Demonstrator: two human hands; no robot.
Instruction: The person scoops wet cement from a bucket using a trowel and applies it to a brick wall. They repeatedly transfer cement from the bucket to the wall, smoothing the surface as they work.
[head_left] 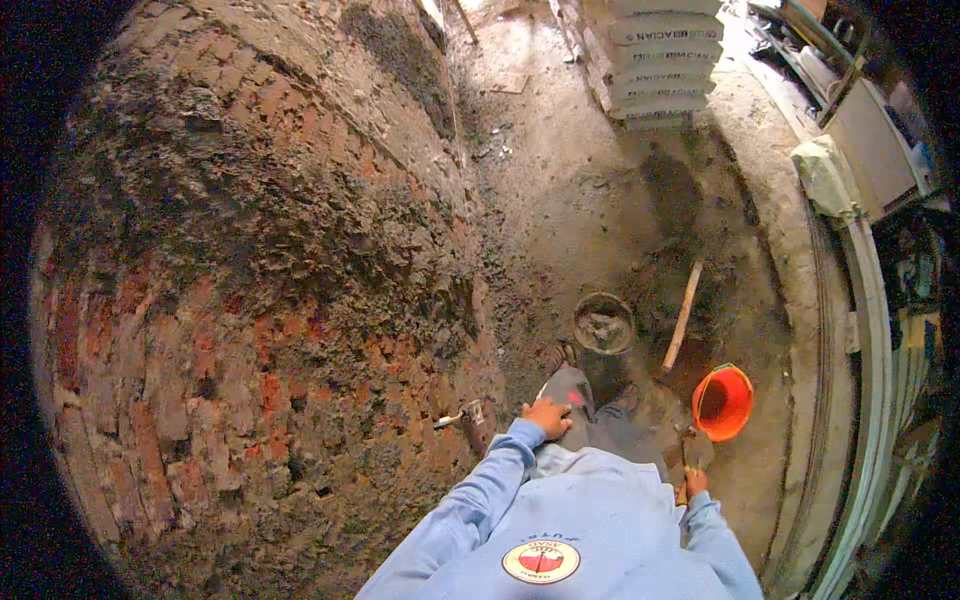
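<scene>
My left hand (548, 417) lies on the grey trouser leg at my left thigh, its fingers stretched out and holding nothing. Lower and to the right, my right hand (695, 484) is closed around the handle of what looks like a trowel (701, 450), whose flat blade points away from me and blends with the dusty floor. Just beyond the blade an orange bucket (744, 408) leans with its mouth toward me; its inside is dark. Ahead of my feet stands a round container (604, 326) with greyish material in it, perhaps mortar.
A rough brick wall (200, 380), partly covered in dark crumbly mortar, fills the left side. A small fitting (476, 411) sits on it near my left arm. A wooden stick (683, 316) lies on the floor. Stacked sacks (665, 65) stand ahead; long pale pipes (868, 300) line the right.
</scene>
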